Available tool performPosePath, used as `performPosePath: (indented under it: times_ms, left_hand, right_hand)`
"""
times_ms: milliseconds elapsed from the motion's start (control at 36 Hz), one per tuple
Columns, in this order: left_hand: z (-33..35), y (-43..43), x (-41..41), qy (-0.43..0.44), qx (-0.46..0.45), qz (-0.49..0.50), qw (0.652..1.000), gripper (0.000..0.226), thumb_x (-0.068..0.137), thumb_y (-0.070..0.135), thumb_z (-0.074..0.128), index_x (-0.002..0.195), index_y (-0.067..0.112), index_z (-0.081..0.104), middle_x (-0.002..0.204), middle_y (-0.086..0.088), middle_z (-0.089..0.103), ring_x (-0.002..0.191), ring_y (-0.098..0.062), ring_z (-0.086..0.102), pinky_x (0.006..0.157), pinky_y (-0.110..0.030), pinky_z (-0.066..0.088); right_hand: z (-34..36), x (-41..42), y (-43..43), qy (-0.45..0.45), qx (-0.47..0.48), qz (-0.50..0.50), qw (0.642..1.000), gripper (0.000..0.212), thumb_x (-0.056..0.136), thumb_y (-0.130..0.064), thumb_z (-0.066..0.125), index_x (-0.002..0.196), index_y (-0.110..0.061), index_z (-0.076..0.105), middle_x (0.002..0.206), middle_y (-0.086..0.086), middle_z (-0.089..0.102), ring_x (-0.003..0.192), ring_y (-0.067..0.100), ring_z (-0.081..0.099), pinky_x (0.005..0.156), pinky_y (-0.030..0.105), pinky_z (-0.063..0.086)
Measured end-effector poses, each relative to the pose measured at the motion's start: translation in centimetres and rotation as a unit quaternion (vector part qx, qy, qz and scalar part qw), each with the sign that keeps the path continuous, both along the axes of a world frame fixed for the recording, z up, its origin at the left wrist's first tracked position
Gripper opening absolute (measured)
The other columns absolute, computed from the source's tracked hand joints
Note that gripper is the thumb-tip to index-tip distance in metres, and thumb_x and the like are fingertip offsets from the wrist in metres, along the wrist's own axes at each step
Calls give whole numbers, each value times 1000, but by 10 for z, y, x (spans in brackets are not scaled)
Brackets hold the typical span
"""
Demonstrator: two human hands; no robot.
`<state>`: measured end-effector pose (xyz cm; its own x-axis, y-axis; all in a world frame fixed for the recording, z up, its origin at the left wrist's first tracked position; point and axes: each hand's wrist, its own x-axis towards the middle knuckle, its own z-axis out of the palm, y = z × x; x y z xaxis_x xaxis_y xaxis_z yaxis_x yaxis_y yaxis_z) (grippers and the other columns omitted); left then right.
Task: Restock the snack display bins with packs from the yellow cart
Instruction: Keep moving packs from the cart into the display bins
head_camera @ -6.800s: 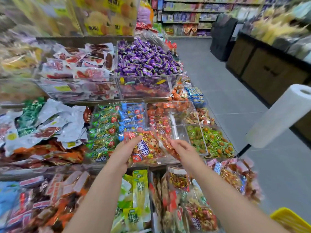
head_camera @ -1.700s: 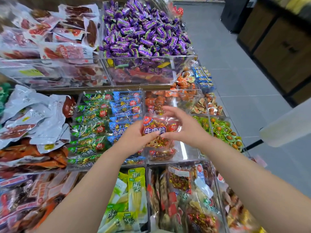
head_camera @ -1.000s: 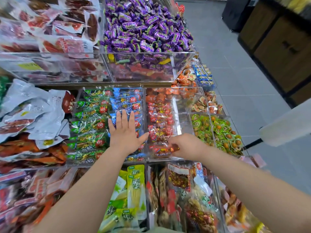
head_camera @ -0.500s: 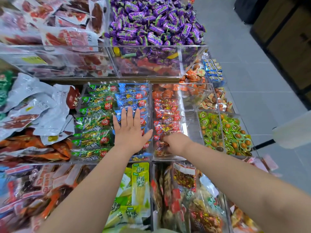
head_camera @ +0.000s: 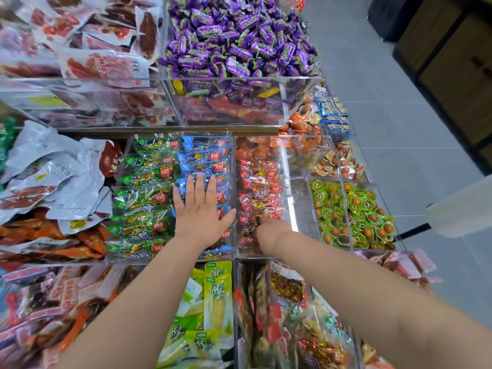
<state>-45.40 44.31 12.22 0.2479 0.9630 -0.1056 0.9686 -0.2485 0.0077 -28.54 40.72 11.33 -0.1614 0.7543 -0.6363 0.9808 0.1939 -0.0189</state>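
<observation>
A clear acrylic bin [head_camera: 298, 209] on the middle shelf holds a row of red snack packs [head_camera: 259, 190]. My right hand [head_camera: 269, 231] reaches into the near end of this bin, its fingers curled down among the red packs and mostly hidden, so a grip cannot be made out. My left hand [head_camera: 199, 209] lies flat with fingers spread on the blue snack packs [head_camera: 205, 158] in the bin next to it on the left. The yellow cart is out of view.
Green packs [head_camera: 143, 198] fill the bin to the left, green-wrapped eggs [head_camera: 351, 214] the bins to the right. Purple candies [head_camera: 234, 35] heap on the upper tier. Yellow-green packs [head_camera: 213, 302] stand below. A white roll [head_camera: 463, 206] juts in at right over the grey aisle floor [head_camera: 399, 102].
The red pack I held with both hands went into the bin. My left hand then moved flat onto the blue packs and my right hand pushed deeper into the red packs' bin.
</observation>
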Motion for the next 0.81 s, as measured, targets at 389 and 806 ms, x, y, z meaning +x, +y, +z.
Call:
performPosePath:
  times_ms: [389, 806]
  left_hand:
    - [-4, 2, 0, -5, 19, 6, 1000, 89, 86, 73, 19, 153, 21, -9, 161, -10, -8, 148, -28, -14, 112, -54, -16]
    - [-2, -1, 0, 7, 34, 6, 999, 89, 86, 73, 18, 154, 19, -4, 162, -11, -4, 148, -29, -8, 109, -52, -20]
  right_hand:
    - [-6, 59, 7, 400, -70, -676, 614, 63, 88, -63, 43, 129, -15, 48, 125, 8, 57, 112, 34, 56, 88, 43, 47]
    - [-20, 68, 41, 394, -26, -729, 559, 82, 89, -71, 22, 148, -14, 24, 154, 13, 25, 139, 33, 27, 110, 47, 26]
